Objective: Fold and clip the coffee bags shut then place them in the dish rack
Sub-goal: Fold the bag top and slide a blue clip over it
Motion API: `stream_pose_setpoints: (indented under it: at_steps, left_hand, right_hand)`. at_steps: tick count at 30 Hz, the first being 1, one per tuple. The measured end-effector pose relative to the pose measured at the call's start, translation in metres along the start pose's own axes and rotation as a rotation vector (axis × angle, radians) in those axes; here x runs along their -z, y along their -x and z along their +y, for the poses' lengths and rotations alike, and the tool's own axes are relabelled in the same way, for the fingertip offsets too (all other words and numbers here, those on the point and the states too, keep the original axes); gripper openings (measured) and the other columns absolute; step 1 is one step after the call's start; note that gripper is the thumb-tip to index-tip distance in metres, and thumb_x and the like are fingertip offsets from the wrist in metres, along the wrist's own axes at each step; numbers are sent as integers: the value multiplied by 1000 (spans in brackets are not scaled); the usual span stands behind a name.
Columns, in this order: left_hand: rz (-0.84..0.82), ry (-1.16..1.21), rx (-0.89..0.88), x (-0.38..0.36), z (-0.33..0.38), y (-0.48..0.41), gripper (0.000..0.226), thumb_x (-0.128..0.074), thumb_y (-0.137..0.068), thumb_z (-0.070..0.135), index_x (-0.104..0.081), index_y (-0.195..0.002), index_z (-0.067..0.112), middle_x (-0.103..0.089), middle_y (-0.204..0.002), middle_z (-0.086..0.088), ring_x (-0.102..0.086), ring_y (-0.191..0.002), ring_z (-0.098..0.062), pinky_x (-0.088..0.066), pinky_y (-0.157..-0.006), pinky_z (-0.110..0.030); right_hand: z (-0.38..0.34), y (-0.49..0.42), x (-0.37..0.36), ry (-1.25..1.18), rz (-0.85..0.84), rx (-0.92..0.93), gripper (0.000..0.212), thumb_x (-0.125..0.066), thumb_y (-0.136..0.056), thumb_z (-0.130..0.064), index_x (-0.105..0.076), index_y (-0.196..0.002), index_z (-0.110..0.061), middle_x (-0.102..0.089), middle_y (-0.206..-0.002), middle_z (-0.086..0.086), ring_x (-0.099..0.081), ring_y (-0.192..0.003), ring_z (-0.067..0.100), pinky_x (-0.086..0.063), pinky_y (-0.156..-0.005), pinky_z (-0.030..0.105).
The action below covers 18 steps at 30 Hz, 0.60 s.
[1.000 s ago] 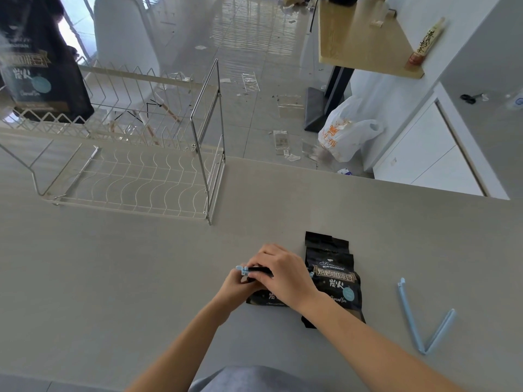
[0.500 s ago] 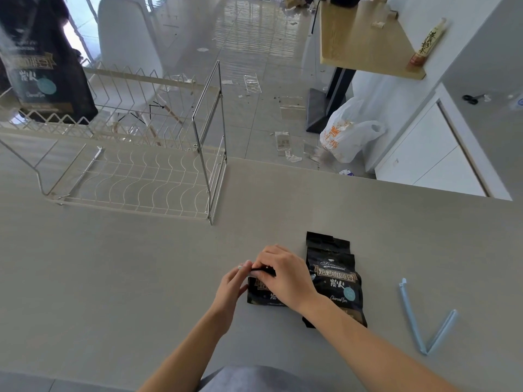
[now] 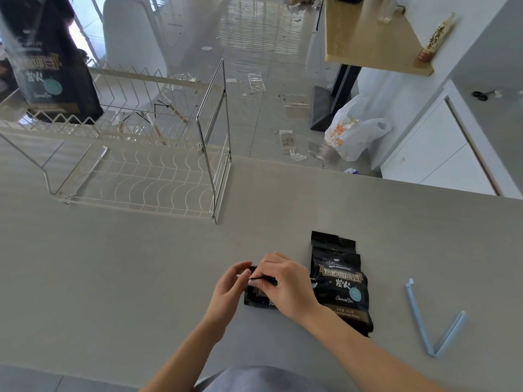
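A black coffee bag (image 3: pixel 259 298) lies flat on the grey counter under both my hands. My right hand (image 3: pixel 285 284) presses on its folded top edge, and my left hand (image 3: pixel 230 284) pinches the left end of that edge, where a thin pale clip tip shows. A second black coffee bag (image 3: pixel 341 284) lies just to the right, partly under the first. A light blue clip (image 3: pixel 433 321) lies open in a V further right. A third coffee bag (image 3: pixel 53 69) stands upright in the upper tier of the wire dish rack (image 3: pixel 141 182) at the far left.
The counter's far edge runs behind the rack and bags. Beyond it lie a littered floor, a white chair (image 3: pixel 133 46), a white plastic bag (image 3: pixel 353 131) and a wooden table (image 3: pixel 368 32). Scissors (image 3: pixel 482 94) lie on a side counter at the right.
The blue clip end seen between my hands a second ago is now mostly covered. My left hand has closed in on the bag's folded edge. The view has shifted slightly.
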<state>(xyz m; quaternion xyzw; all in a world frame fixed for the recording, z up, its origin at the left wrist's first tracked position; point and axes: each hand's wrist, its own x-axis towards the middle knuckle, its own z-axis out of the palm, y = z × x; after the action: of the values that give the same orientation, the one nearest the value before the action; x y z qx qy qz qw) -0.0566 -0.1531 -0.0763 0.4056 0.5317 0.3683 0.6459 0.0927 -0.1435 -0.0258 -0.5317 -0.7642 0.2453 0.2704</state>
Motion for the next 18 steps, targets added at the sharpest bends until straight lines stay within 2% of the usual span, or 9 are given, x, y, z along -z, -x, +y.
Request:
stream_pose_setpoints:
  at_steps: [4,8,14,18]
  left_hand:
    - [-5,-30,-29,4,5,-4,21,-48,-95,20,-64,-108,18,-71,-106,-4,-64,-102,-19,-49,-91,-32]
    - [-57,-18,-8,9,8,-2,21,-51,-94,18,-70,-101,19,-75,-97,0,-66,-96,-13,-51,-78,-19]
    - [-66,23,-39,7,12,-1,20,-53,-92,18,-71,-101,15,-75,-94,-1,-68,-92,-13,-51,-75,-17]
    - [-30,-17,-9,0,11,-1,21,-53,-93,12,-73,-96,17,-76,-93,1,-68,-91,-11,-50,-72,-12]
  right_hand:
    - [-4,-3,-1,-37,11,-21,7,-74,-78,-21,-70,-74,-18,-67,-75,-5,-59,-77,12,-51,-60,38]
    - [-11,-5,7,2,-63,84,7,-72,-79,-21,-69,-74,-16,-66,-75,-3,-59,-76,16,-51,-59,36]
    - [-15,-8,17,33,-56,171,9,-72,-79,-23,-68,-73,-17,-64,-74,-4,-57,-74,16,-50,-57,33]
    - [-5,-1,10,16,-85,117,10,-73,-78,-23,-70,-75,-14,-66,-74,0,-59,-73,19,-51,-59,38]
